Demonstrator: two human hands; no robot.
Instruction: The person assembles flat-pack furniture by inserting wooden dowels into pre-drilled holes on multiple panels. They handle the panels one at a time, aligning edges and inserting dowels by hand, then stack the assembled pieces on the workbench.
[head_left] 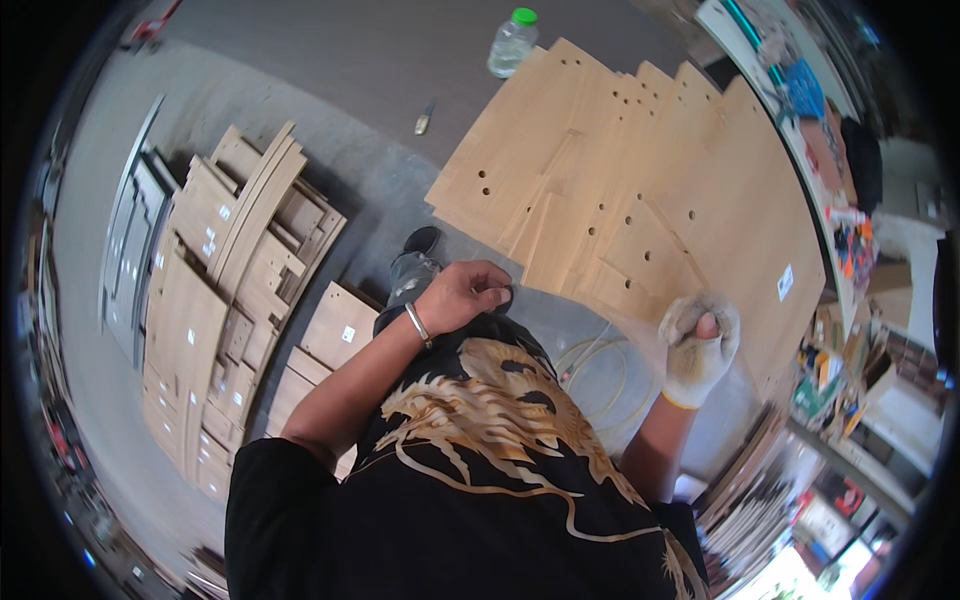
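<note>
A person in a black shirt printed with a gold dragon stands over a grey workshop floor [400, 60], seen from above. The bare left hand [465, 295], a metal bracelet [417, 324] on its wrist, is curled with fingers drawn together at the front of the body, pressed against a small dark object that is mostly hidden; what it is cannot be told. The right hand [700, 345], in a white knit work glove [690, 375], is closed into a fist with one fingertip showing through the worn fabric; whether it clamps anything inside cannot be told. Just beyond both hands lies a spread of pale plywood panels [620, 180], overlapping one another and drilled with round holes, one bearing a small white sticker [785, 282]. A coil of thin pale tubing [600, 360] lies on the floor between the hands, below the panels' near edge. At the far edge of the panels stands a clear plastic bottle [511, 42] with a green cap, and near it a small hand tool [425, 118] lies on the floor. To the person's left sits a stack of cut wooden furniture parts [225, 290], some curved. A cluttered workbench [830, 200] runs along the right.
</note>
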